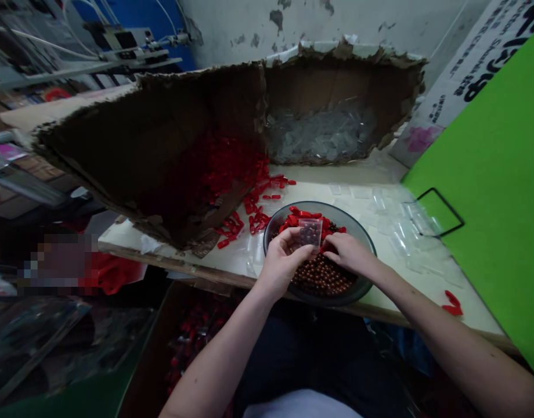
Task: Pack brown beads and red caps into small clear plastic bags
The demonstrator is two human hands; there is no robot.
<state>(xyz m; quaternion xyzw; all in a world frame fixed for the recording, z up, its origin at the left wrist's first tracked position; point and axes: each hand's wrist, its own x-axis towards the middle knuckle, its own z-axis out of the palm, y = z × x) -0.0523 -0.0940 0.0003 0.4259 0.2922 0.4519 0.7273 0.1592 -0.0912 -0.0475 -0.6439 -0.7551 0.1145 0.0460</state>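
My left hand [285, 255] grips a small clear plastic box [310, 232] between thumb and fingers, above the bowl. Dark brown beads show inside the box. Close beside it, my right hand [343, 251] has its fingers drawn together over the bowl's contents; red shows at the fingertips, but what they pinch is not clear. Below both hands stands a grey bowl [368, 247]. Brown round beads [325, 277] fill its near part, and red plastic pieces [295, 216] lie heaped at its far side.
Behind the bowl, one torn cardboard box [97, 133] spills red pieces onto the white table [332, 177]; another [310, 81] holds clear plastic pieces. Clear boxes [401, 238] lie scattered at right, beside a green panel [502, 191]. A loose red piece [452, 304] lies near the front edge.
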